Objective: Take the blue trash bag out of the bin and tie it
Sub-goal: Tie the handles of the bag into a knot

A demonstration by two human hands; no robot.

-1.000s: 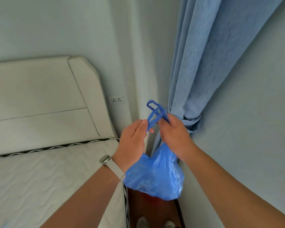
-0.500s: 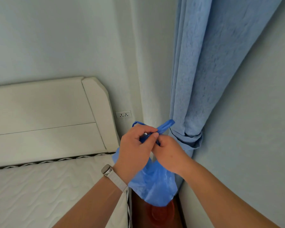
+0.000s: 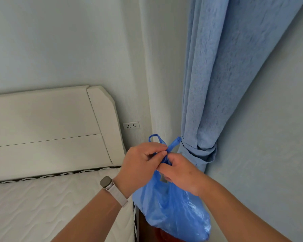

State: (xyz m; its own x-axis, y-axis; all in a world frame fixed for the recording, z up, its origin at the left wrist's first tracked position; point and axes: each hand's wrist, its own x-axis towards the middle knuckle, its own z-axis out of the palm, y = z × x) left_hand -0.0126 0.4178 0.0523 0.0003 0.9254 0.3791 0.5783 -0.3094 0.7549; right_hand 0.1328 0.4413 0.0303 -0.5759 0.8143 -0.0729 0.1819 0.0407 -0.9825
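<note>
The blue trash bag (image 3: 171, 210) hangs in the air in front of me, full at the bottom. Its two handle loops stick up above my fingers, one to the left and one to the right. My left hand (image 3: 140, 165) pinches the crossed handles from the left, a watch on its wrist. From the right, my right hand (image 3: 180, 173) grips the bag's neck just below them. Both hands touch each other at the knot point. A red-brown bin (image 3: 163, 236) shows partly beneath the bag.
A white bed with a padded headboard (image 3: 47, 130) and bare mattress (image 3: 33, 206) fills the left. A tied-back blue curtain (image 3: 205, 95) hangs right of my hands. A wall socket (image 3: 131, 125) sits in the corner. Pale walls stand behind and to the right.
My hands came together and crossed the bag's handles, then held them close at the neck. The bag swung slightly to the right and the view tilted up a little.
</note>
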